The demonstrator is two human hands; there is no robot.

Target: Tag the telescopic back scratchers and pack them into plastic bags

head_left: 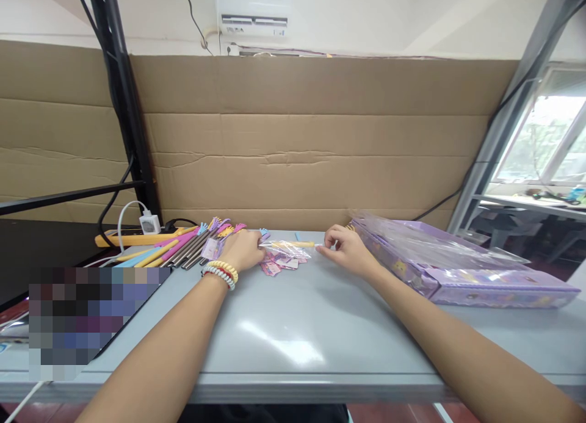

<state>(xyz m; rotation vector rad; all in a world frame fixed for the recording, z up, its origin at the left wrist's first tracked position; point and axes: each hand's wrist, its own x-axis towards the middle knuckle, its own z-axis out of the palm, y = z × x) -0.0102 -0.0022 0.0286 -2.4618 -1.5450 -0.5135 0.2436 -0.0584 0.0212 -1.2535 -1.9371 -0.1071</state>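
Observation:
A small clear plastic bag (289, 248) lies on the grey table (293, 325) near its far edge, over a little pile of pink printed cards (279, 264). My left hand (245, 249), with bead bracelets on the wrist, has its fingers closed on the bag's left end. My right hand (345, 247) pinches the bag's right end between thumb and fingers. A yellow stick-like item shows inside or just behind the bag; I cannot tell which.
A bundle of pink, yellow and blue telescopic sticks with small hand-shaped tips (183, 247) lies left of my left hand. A yellow power strip with a white charger (149, 224) sits behind it. A purple display box (458, 264) covered in clear film stands at right. Cardboard (311, 148) walls the back.

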